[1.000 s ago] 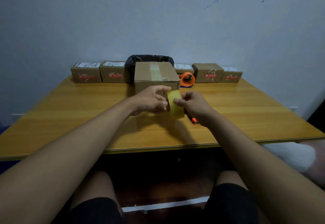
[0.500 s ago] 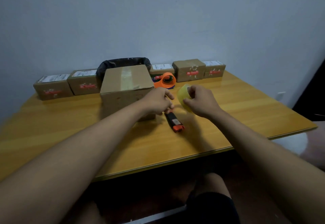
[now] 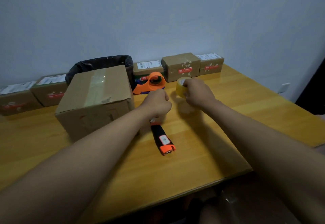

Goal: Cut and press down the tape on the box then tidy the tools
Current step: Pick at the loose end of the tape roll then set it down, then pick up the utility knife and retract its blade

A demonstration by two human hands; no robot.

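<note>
Currently I see my right hand (image 3: 197, 92) gripping the yellow roll of packing tape (image 3: 181, 87) just above the wooden surface (image 3: 202, 144), near the orange tape dispenser (image 3: 151, 83). My left hand (image 3: 156, 103) is closed in a fist over the blade end of the black-and-orange utility knife (image 3: 162, 138), which lies flat; whether it touches it, I cannot tell. The large brown cardboard box (image 3: 95, 98), taped along its top, stands just left of the knife.
</note>
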